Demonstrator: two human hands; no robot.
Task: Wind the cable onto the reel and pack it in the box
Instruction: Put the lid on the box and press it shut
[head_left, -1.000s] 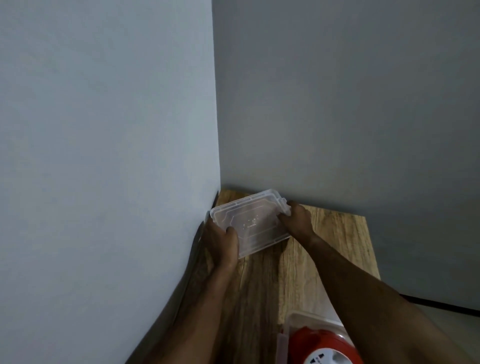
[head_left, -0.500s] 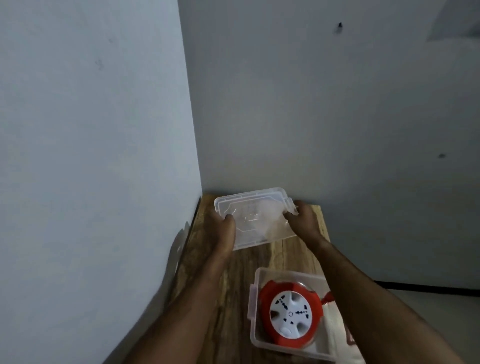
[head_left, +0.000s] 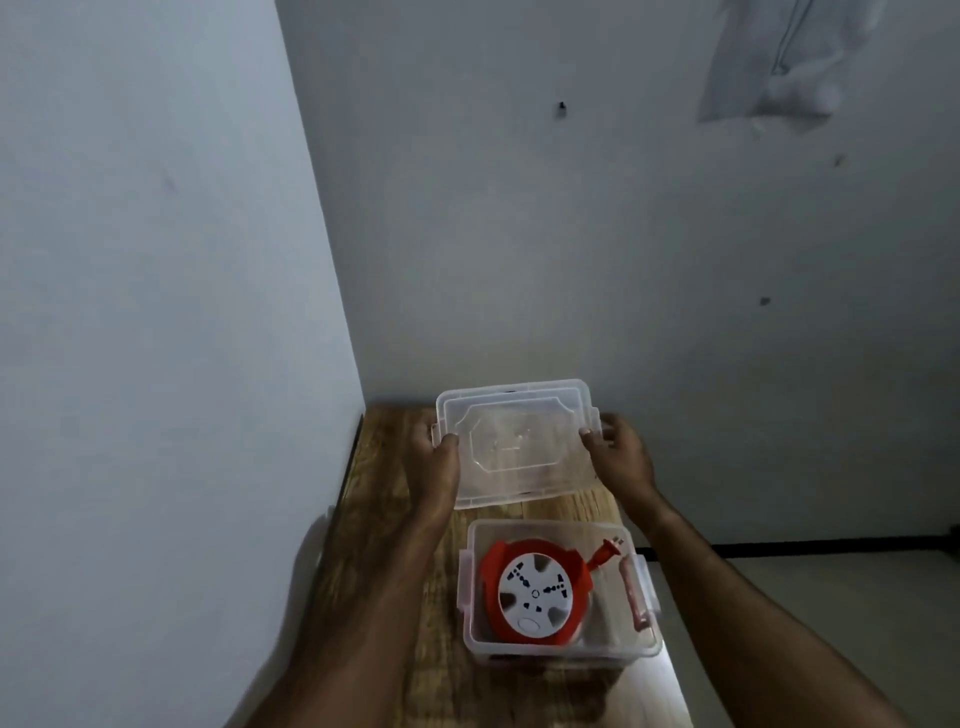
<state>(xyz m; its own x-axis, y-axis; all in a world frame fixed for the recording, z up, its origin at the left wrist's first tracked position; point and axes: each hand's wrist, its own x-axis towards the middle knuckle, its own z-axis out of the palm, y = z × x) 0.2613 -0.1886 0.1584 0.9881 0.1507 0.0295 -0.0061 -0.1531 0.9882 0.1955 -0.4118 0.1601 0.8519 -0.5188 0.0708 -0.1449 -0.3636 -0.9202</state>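
You work on a narrow wooden table (head_left: 384, 525) that stands in the corner, its left edge and far edge against the two walls. Directly on it, near its right edge, sits a clear plastic box (head_left: 558, 652) with pink latches. Its top is open. The table's wood has a brown grain pattern along its length.

A wooden table (head_left: 395, 597) stands in the corner of grey walls (head_left: 519, 234).

One clear lid (head_left: 519, 441), one clear box (head_left: 644, 644), one red reel (head_left: 535, 592) with one plug (head_left: 605, 553), two hands: left hand (head_left: 441, 467), right hand (head_left: 621, 457), one wooden table (head_left: 384, 519).
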